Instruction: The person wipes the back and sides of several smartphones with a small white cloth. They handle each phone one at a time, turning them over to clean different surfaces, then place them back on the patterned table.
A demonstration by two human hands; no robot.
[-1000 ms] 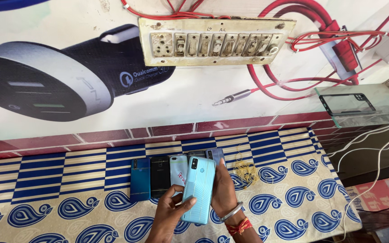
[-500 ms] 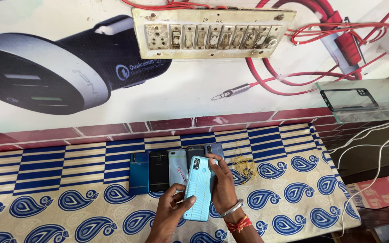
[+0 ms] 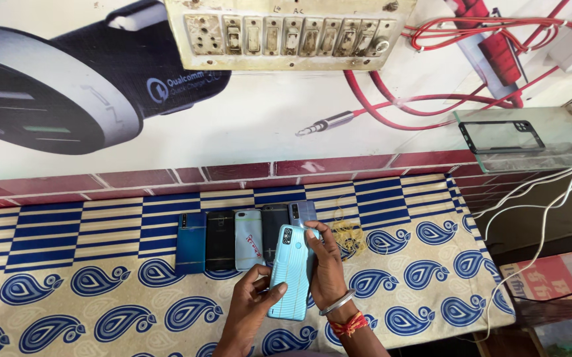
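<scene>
Head view showed both hands gripping a light turquoise ribbed-back smartphone, camera end at twelve o'clock: left hand pinching its seven o'clock corner, right hand wrapped along its three o'clock edge (metal bangle and red thread at the wrist). Five phones lay side by side just beyond on the blue paisley cloth.

Beyond the hands a blue paisley cloth covered the counter below a maroon tiled ledge. Above hung a switchboard; red cables and a glass shelf lay rightward
</scene>
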